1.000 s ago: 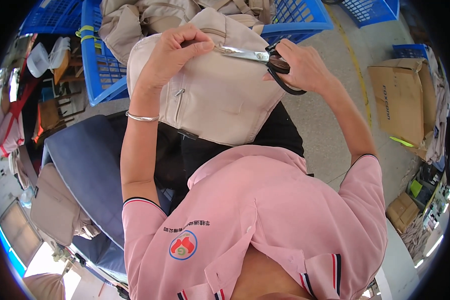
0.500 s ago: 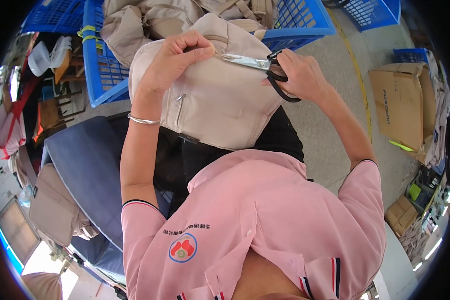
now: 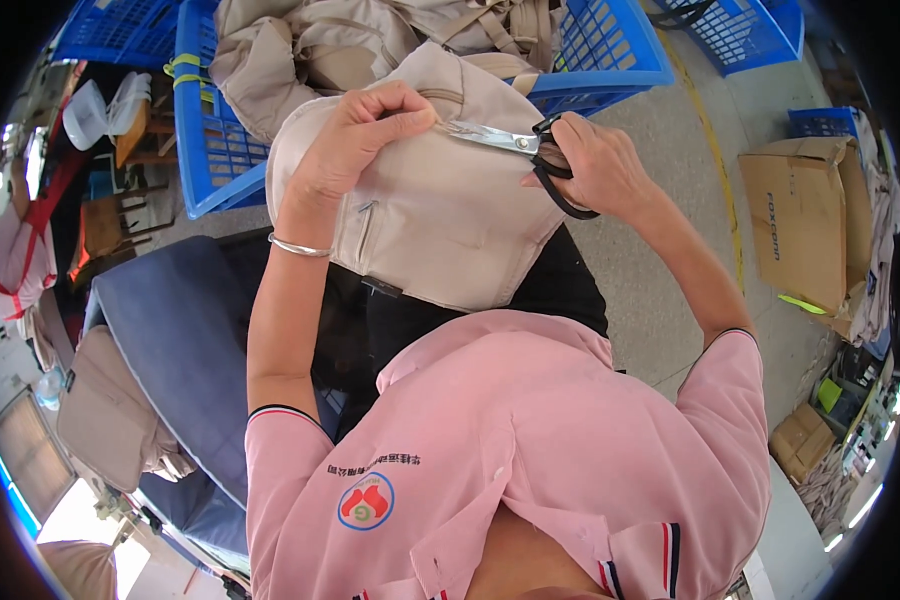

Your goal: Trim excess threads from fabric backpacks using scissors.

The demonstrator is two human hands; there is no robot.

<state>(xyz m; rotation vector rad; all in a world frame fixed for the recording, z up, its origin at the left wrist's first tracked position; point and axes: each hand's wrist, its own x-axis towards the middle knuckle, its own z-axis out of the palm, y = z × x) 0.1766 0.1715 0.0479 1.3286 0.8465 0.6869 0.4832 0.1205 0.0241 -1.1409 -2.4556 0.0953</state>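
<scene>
A beige fabric bag piece (image 3: 460,215) with a zippered pocket lies across my lap, its far part reaching toward the blue crate. My left hand (image 3: 375,125) pinches at the fabric near its far edge; whatever sits between thumb and finger is too small to make out. Black-handled scissors (image 3: 495,137) are in my right hand (image 3: 600,165), with my fingers in the loops. Their metal blades point left, and the tips lie close to my left fingertips, just over the fabric.
Beyond my lap stands a blue plastic crate (image 3: 610,85) heaped with beige bags (image 3: 370,40). Dark blue padded fabric (image 3: 170,340) bulges at my left, with another beige bag (image 3: 110,405) beside it. A cardboard box (image 3: 795,225) stands on the floor at right, past a yellow line.
The fabric and both hands sit slightly lower in the view, as do the crate and surroundings. The scissor tips remain beside my left fingertips, and both grips look the same.
</scene>
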